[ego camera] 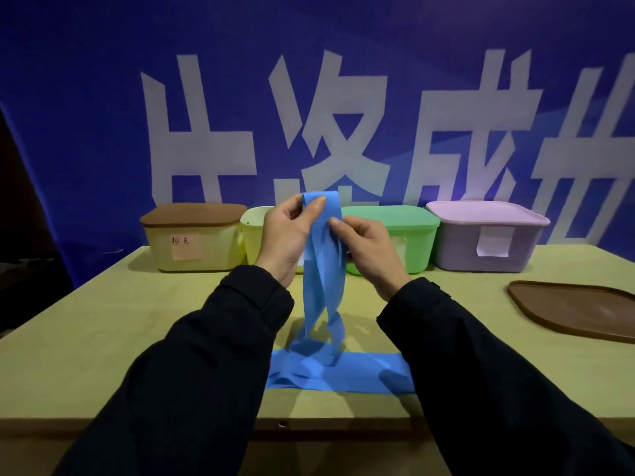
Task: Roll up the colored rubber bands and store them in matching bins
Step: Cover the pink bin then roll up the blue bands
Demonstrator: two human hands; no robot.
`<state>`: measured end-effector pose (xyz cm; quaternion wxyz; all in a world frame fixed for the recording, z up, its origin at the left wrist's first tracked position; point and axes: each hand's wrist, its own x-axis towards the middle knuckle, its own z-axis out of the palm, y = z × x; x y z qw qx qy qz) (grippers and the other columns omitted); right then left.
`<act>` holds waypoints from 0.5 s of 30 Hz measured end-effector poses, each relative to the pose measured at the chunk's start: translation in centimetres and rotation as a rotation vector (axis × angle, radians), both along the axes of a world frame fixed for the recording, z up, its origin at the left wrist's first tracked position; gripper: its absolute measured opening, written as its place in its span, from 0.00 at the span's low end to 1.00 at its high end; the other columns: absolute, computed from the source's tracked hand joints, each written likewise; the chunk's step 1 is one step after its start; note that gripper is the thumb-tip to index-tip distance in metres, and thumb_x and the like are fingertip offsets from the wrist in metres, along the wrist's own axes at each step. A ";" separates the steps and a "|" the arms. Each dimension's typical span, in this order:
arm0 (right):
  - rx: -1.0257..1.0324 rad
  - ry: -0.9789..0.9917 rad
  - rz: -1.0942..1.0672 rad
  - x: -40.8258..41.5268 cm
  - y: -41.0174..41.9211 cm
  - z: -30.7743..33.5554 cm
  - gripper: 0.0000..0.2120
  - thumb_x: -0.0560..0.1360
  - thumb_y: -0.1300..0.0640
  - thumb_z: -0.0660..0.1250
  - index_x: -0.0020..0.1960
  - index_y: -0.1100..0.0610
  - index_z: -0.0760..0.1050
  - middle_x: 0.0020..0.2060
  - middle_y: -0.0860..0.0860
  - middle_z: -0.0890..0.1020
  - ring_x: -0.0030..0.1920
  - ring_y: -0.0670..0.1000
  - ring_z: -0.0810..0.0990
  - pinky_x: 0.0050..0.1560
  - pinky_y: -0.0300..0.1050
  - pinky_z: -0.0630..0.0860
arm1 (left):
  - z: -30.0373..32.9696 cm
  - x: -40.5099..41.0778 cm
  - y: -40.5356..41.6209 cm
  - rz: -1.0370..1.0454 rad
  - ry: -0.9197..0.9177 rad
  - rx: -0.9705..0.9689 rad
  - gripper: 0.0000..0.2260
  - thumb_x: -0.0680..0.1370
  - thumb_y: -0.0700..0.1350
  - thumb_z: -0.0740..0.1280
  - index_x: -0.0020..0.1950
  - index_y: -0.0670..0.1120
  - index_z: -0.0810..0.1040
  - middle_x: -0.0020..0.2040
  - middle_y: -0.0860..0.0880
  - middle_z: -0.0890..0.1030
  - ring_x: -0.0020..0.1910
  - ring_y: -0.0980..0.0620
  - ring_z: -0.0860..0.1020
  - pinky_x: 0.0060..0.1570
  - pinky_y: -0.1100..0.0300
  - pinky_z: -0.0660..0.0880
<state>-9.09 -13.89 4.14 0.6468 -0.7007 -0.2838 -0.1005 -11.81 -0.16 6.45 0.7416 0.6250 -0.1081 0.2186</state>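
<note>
Left hand (287, 235): raised above the table, thumb and fingers pinching the top fold of the blue band (323, 280).
Right hand (367, 249): beside it, fingers curled on the same band slightly lower.
Band: hangs twisted from both hands; its lower length lies flat on the table's near side.
Table (103, 321): pale yellow-green top.
Bins: four in a row at the far edge, namely cream bin (192, 247) with brown lid, open yellow bin (252, 235), green bin (405, 235), lilac bin (488, 238).
Loose brown lid (577, 309): lies at right.
Wall (103, 97): blue banner, large white characters.

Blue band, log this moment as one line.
stage: rolling not begun | blue band: lifted, tail on table | left hand: pinching top | right hand: pinching | yellow-green bin: open
</note>
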 end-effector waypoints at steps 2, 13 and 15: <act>0.029 0.019 -0.010 0.3 -0.1 -0.6 0.18 0.82 0.52 0.65 0.36 0.58 0.75 0.31 0.49 0.73 0.36 0.48 0.70 0.39 0.43 0.67 | -1.4 0.8 -0.3 -0.066 0.059 -0.075 0.12 0.82 0.47 0.68 0.59 0.41 0.81 0.55 0.41 0.85 0.55 0.44 0.83 0.63 0.44 0.78; 0.122 0.095 -0.053 3.4 1.3 -0.4 0.31 0.77 0.40 0.65 0.41 0.71 0.67 0.37 0.54 0.69 0.39 0.53 0.65 0.42 0.50 0.62 | -2.8 4.3 -0.7 -0.374 0.332 -0.277 0.28 0.80 0.62 0.64 0.68 0.41 0.79 0.56 0.43 0.83 0.54 0.46 0.82 0.56 0.54 0.76; 0.105 0.066 -0.060 3.5 1.6 -0.1 0.28 0.79 0.43 0.63 0.40 0.69 0.65 0.36 0.54 0.67 0.38 0.53 0.63 0.42 0.50 0.60 | -2.4 4.9 -0.7 -0.311 0.327 -0.240 0.25 0.81 0.61 0.64 0.66 0.42 0.81 0.58 0.41 0.84 0.58 0.45 0.82 0.60 0.52 0.76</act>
